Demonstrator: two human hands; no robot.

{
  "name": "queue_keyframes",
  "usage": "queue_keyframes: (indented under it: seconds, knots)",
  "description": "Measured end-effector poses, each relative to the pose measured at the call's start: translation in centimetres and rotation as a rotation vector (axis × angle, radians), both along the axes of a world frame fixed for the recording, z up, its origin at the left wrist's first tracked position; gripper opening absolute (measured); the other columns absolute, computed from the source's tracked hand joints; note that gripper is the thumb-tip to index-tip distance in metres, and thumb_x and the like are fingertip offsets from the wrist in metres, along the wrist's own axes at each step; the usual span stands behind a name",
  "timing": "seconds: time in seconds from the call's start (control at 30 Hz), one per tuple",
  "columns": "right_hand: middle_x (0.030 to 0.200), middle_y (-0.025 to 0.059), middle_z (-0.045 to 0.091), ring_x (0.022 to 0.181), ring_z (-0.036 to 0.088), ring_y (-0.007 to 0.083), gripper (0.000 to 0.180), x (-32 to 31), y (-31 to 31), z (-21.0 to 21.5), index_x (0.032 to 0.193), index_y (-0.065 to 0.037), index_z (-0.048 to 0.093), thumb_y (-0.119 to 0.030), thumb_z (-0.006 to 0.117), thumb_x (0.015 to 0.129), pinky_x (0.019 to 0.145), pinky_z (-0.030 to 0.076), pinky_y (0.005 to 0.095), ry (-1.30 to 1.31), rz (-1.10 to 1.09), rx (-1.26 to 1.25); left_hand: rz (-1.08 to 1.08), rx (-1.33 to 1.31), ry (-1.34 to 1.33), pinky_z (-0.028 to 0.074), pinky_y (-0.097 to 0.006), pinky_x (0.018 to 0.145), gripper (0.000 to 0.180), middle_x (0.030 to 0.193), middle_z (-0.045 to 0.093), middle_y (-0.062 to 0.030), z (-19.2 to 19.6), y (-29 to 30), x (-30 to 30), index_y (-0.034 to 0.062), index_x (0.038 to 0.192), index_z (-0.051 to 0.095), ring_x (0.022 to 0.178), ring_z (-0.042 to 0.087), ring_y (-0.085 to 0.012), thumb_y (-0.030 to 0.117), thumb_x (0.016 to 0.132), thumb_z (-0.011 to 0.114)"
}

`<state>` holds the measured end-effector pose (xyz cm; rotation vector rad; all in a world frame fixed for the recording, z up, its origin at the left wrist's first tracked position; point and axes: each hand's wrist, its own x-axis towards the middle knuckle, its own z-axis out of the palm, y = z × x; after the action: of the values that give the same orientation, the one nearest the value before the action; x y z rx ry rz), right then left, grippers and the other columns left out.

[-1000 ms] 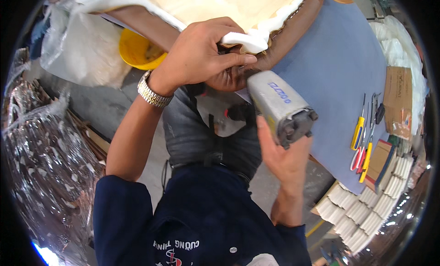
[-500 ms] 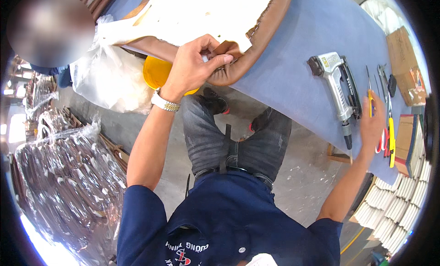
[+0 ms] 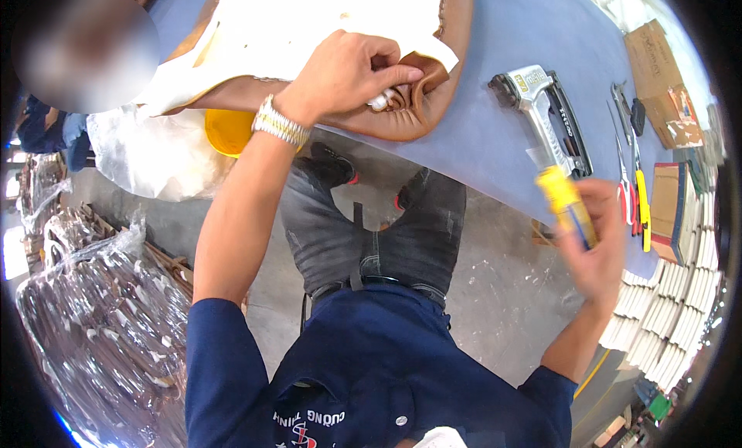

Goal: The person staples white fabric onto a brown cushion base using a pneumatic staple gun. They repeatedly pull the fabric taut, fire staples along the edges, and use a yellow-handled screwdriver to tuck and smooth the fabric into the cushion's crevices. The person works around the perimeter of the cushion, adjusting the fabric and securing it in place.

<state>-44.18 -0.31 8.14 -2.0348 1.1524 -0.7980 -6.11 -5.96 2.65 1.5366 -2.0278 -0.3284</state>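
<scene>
My left hand (image 3: 348, 73), with a watch on its wrist, pinches a loose brown leather flap (image 3: 427, 66) at the near corner of an upholstered cushion piece. White fabric (image 3: 286, 31) covers the middle of that piece, and its padded brown leather rim (image 3: 456, 31) curves around it. Gathered folds show under my fingertips. Off the table's near edge, my right hand (image 3: 595, 239) is closed around a yellow-handled screwdriver (image 3: 568, 205); motion smears its shaft, so the tip is unclear. Just beyond that hand lies a silver and black staple gun (image 3: 545, 120).
Red-handled scissors (image 3: 624, 193) and yellow-handled pliers (image 3: 643, 208) lie on the blue-covered table (image 3: 495, 170), near a cardboard box (image 3: 661, 85). A yellow bucket (image 3: 226, 135) and a clear plastic bag (image 3: 154, 154) stand at left. Plastic-wrapped brown bundles (image 3: 100, 317) are stacked at lower left.
My right hand has picked up the screwdriver from beside the pliers and carried it toward me and left. My left hand keeps its pinch on the flap.
</scene>
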Motion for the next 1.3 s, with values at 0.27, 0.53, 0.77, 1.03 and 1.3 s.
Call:
queue_keyframes:
  seconds: [0.27, 0.53, 0.77, 1.03, 1.3]
  knots:
    - [0.102, 0.0074, 0.065, 0.072, 0.069, 0.0231, 0.051, 7.9, 3.8, -0.9, 0.137, -0.017, 0.067, -0.011, 0.077, 0.088, 0.059, 0.054, 0.0352, 0.599, 0.107, -0.378, -0.041, -0.115, 0.171, 0.043, -0.032, 0.051, 0.045, 0.057, 0.062, -0.0082, -2.5, -1.4, 0.1, 0.0053, 0.080, 0.076, 0.049, 0.054, -0.0162, 0.049, 0.090, 0.079]
    - [0.092, 0.0066, 0.060, 0.066, 0.066, 0.0220, 0.057, 10.1, 5.1, 1.8, 0.148, -0.019, 0.059, -0.018, 0.074, 0.093, 0.055, 0.052, 0.0368, 0.880, 0.020, -0.313, -0.039, -0.065, 0.257, 0.045, -0.033, 0.053, 0.042, 0.061, 0.064, -0.0090, -2.6, -1.2, 0.6, 0.0053, 0.083, 0.077, 0.051, 0.055, -0.0190, 0.047, 0.088, 0.081]
    - [0.087, 0.0082, 0.061, 0.062, 0.065, 0.0226, 0.055, 10.6, 4.4, 1.7, 0.147, -0.013, 0.059, -0.018, 0.073, 0.094, 0.053, 0.051, 0.0377, 0.882, 0.069, -0.305, -0.036, -0.081, 0.218, 0.045, -0.033, 0.055, 0.042, 0.066, 0.066, -0.0091, -3.0, -1.5, 0.8, 0.0047, 0.086, 0.077, 0.053, 0.056, -0.0201, 0.046, 0.087, 0.082]
    - [0.094, 0.0102, 0.066, 0.070, 0.068, 0.0231, 0.055, 8.2, 2.4, -2.0, 0.140, -0.004, 0.059, -0.012, 0.079, 0.089, 0.058, 0.054, 0.0361, 0.645, 0.138, -0.282, -0.206, -0.208, 0.263, 0.047, -0.032, 0.056, 0.033, 0.071, 0.069, -0.0087, -3.2, -1.7, -0.1, 0.0028, 0.087, 0.076, 0.057, 0.061, -0.0217, 0.035, 0.088, 0.081]
    - [0.089, 0.0125, 0.063, 0.055, 0.050, 0.0076, 0.044, 8.6, 4.8, -10.5, 0.140, -0.004, 0.050, -0.022, 0.068, 0.103, 0.047, 0.038, 0.0215, -0.552, -0.094, 0.878, -0.249, -0.044, 0.165, 0.051, -0.028, 0.063, 0.030, 0.080, 0.073, -0.0082, -2.0, -1.7, 1.1, 0.0001, 0.107, 0.076, 0.067, 0.064, -0.0122, 0.026, 0.092, 0.078]
